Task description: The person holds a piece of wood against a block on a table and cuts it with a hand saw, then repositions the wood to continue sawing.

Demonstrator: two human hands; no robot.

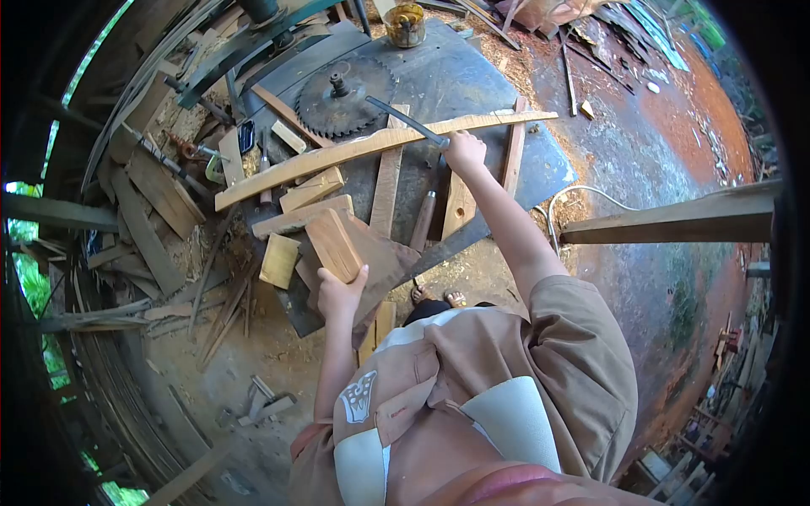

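My right hand [466, 154] is closed around the handle end of a file [405, 121], whose long flat grey blade points up and left. Beneath the blade, a long wavy-edged wooden piece [321, 162] lies across several wood strips on the metal work table [447, 72]. My left hand [340, 295] grips a wooden block [334, 244] at the table's near left edge, thumb on its right side. Partly under that block is a dark brown sheet [384, 263]. A wooden-handled tool [423, 221] lies between my hands.
A toothed circular saw blade [363, 93] lies flat on the table, a spindle at its centre. Behind it stands a jar of brown liquid [405, 27]. Scrap boards [152, 202] pile up at left. A thick wooden beam [675, 218] juts in from the right, near a pale cord [582, 191].
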